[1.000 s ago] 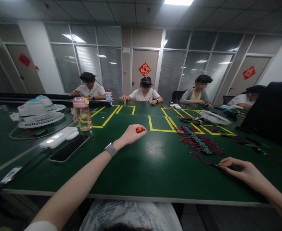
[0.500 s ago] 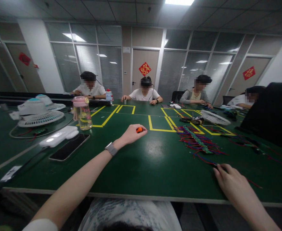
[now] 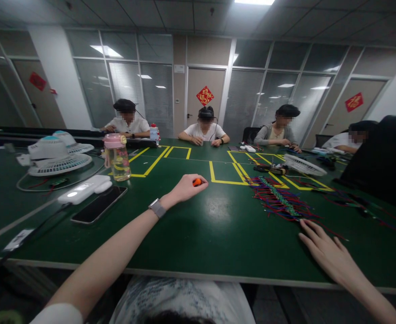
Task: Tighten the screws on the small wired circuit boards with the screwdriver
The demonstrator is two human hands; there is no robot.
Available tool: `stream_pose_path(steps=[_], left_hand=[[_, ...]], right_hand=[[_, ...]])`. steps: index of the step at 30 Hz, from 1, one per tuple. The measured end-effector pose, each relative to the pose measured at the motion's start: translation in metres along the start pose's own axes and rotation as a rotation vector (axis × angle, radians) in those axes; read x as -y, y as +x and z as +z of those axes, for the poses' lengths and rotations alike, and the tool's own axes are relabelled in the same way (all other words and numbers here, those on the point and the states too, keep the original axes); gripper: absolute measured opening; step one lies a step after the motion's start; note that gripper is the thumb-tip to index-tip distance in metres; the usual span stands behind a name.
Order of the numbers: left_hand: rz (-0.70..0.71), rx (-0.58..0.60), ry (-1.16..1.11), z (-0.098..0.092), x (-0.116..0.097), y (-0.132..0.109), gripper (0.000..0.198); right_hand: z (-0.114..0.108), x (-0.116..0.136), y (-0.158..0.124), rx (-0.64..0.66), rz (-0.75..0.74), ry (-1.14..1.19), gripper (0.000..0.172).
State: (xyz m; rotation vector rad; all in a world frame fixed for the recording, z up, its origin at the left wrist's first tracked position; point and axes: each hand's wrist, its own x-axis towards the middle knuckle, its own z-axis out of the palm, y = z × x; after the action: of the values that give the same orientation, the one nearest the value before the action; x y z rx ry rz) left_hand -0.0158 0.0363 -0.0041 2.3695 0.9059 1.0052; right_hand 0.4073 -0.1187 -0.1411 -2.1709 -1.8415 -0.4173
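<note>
A bright ceiling light shines above glass partitions and doors.

The tabletop looks smooth and glossy, the phone glassy, the bottle clear plastic, the wires plastic-coated

Head: 1 camera, wearer's eye level
Facing: forward, down across table
Near: wearer's clothes
Far: door

From the bare counter between left hand and right hand, a lane runs open to 12 o'clock over flat yellow tape. Wired circuit boards bar 2, a fan grille behind; left forearm blocks 8, phone 9, bottle 10.
</note>
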Motion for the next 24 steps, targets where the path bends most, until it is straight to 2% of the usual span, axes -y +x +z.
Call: stream_pose_path(steps=[9,14,24], left_hand=[[0.018,-0.001,0.008,0.0032,-0.0048,-0.0013,0.027],[0.022,0.001,0.010,0.0042,-0.0052,-0.0012,0.027],[0.033,0.021,-0.009,0.0059,-0.0023,-0.0014,0.026]], right_hand=[[0.0028,0.0012,0.0044,-0.028,0.046,-0.010,0.059],[0.0048,-0.0005,0.0045,0.005,0.040,0.025,0.062],[0.0023,-0.0058,0.0070,0.013,0.036,0.081,0.057]])
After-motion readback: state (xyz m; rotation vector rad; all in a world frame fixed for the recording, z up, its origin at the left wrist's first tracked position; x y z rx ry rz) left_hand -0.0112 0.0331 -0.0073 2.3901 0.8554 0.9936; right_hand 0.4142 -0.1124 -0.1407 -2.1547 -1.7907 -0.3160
